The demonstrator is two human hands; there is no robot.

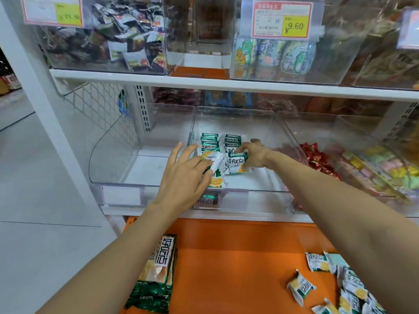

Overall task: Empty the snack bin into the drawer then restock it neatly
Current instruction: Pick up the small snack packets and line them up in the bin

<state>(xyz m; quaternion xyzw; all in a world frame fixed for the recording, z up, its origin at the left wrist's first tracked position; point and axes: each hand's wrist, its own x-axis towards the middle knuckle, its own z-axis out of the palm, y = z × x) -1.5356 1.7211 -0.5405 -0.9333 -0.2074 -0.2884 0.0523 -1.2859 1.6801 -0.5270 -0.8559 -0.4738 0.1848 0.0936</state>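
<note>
orange drawer (238, 257), white shelf (226, 83) | left grip (186, 175) flat on packets (215, 179) | right grip (251, 155) clamps packet (235, 164) in bin (249, 116)

**Clear snack bin partly restocked, orange drawer pulled out beneath it**

In the clear plastic snack bin (267, 196), small green-and-white packets (221, 141) are laid in two neat rows towards the back left. At the front of the rows one packet is pinched upright by the right hand (255, 155), and another lies under the outstretched fingers of the left hand (183, 177). In the orange drawer (238, 250), loose packets of the same kind are scattered at the right, and long packs (156, 273) are stacked along the left edge.
</note>
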